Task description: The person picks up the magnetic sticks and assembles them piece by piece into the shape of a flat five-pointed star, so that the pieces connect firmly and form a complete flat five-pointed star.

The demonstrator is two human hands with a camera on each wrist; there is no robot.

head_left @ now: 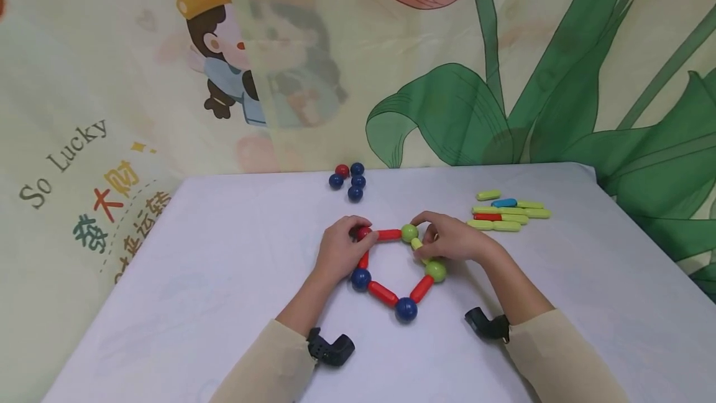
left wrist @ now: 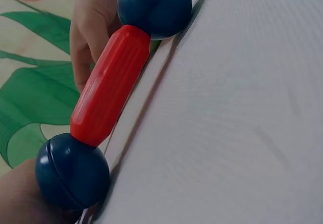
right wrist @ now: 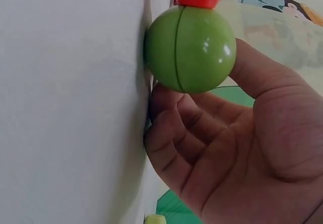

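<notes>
Magnetic rods and balls lie on the white table as a five-sided ring. My left hand [head_left: 339, 247] grips the red ball [head_left: 363, 232] at its upper left corner. A red rod [head_left: 388, 235] runs from there to a green ball [head_left: 409, 232]. On the right side, my right hand [head_left: 454, 238] pinches a yellow-green rod [head_left: 416, 244], partly hidden by the fingers, with a fingertip right by that ball. Below it sits another green ball [right wrist: 194, 50]. Red rods join it to the front blue ball [head_left: 406, 310] and the left blue ball [head_left: 360, 278].
Several loose balls, blue ones [head_left: 355, 193] and one red, are grouped at the table's back edge. Yellow-green rods [head_left: 495, 226], some joined to a blue or a red rod [head_left: 488, 217], lie at the back right. A printed cloth [head_left: 313, 142] hangs behind.
</notes>
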